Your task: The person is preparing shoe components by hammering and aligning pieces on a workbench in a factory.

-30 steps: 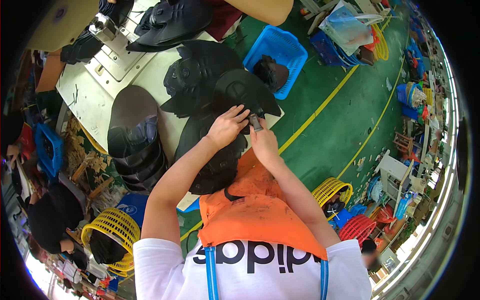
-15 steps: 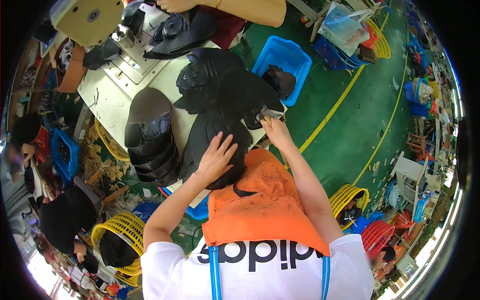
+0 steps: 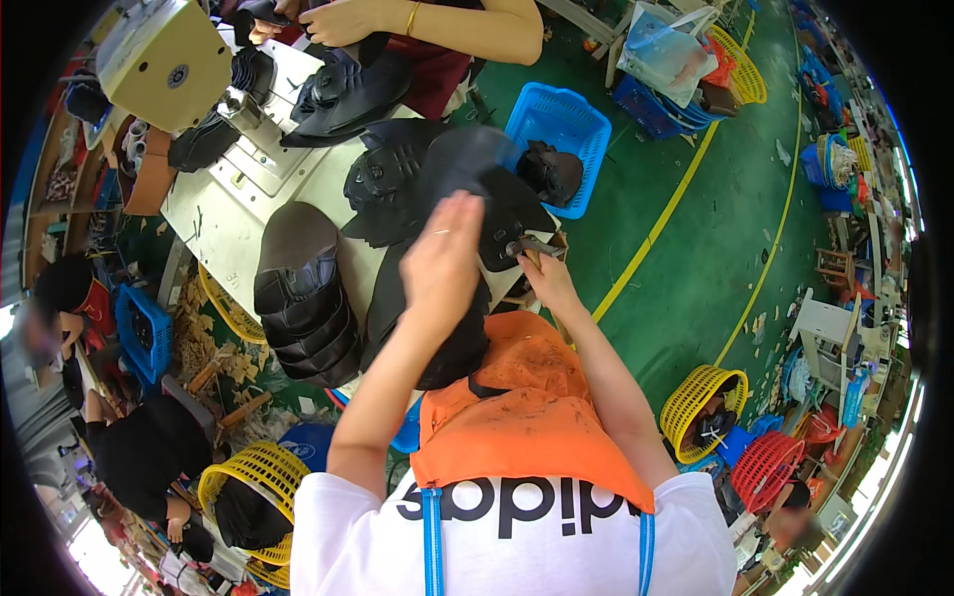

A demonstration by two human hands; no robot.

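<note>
My left hand (image 3: 442, 260), slightly smeared by motion, is raised over the near stack of black shoe uppers (image 3: 393, 298). At its fingertips is a blurred black shoe upper (image 3: 465, 164), which the hand appears to grip by the near edge; the fingertips are partly hidden. Beneath and beyond lie more black uppers (image 3: 383, 179) in overlapping heaps. My right hand (image 3: 549, 282), at the table's right corner, is closed round the tan handle of a small tool with a dark metal head (image 3: 535, 247), apparently a hammer. Left of the near stack stands a row of nested black uppers (image 3: 303, 298).
A sewing machine (image 3: 164, 65) stands on the white table (image 3: 214, 223) at the far left. Across the table, another person's arm (image 3: 447, 25) reaches over black uppers. A blue basket (image 3: 586, 129) holding a black piece is beyond the right corner. Yellow baskets (image 3: 248, 467) flank me on the floor.
My left hand has risen from lying flat on the near stack and moved away from me with a black upper. The right hand keeps its tool near the corner, its metal head turned slightly.
</note>
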